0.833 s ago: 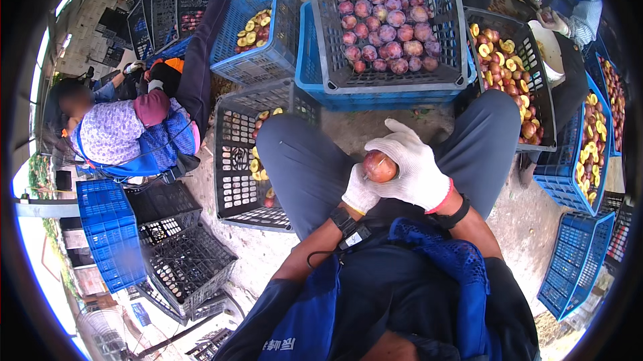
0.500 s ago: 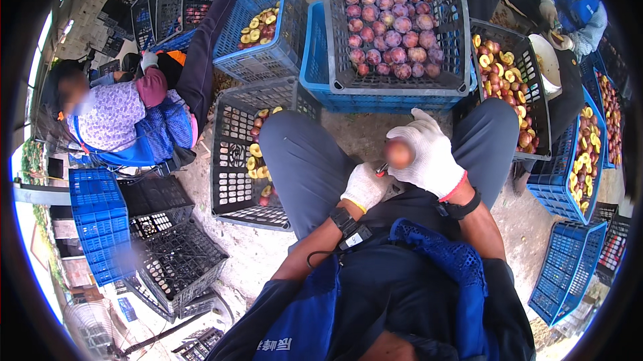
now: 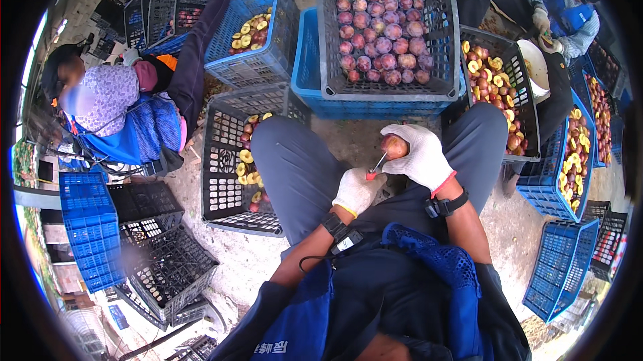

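My left hand (image 3: 358, 191), in a white knit glove, is closed round the red handle of a small knife (image 3: 379, 163). Its thin metal blade reaches up to a red plum (image 3: 394, 146), apparently touching its lower side. The plum sits in the fingers of my right hand (image 3: 423, 159), also gloved. Both hands are close together between my knees. In front of them, a black crate (image 3: 395, 92) of whole plums (image 3: 385, 29) stands on blue crates (image 3: 305, 59). By my left knee, a black crate (image 3: 221, 190) holds cut plums (image 3: 248, 158).
A blue crate (image 3: 258, 66) of cut plums stands far left, near a seated person (image 3: 110, 106). To the right are a black crate (image 3: 529, 120) and a blue crate (image 3: 546, 190) of cut plums. Another person (image 3: 562, 9) works there beside a white bucket (image 3: 538, 69). Stacked crates (image 3: 90, 230) stand at left.
My right hand has lowered slightly and turned with the plum. The knife blade now shows between my left hand and the plum. The whole view has shifted a little.
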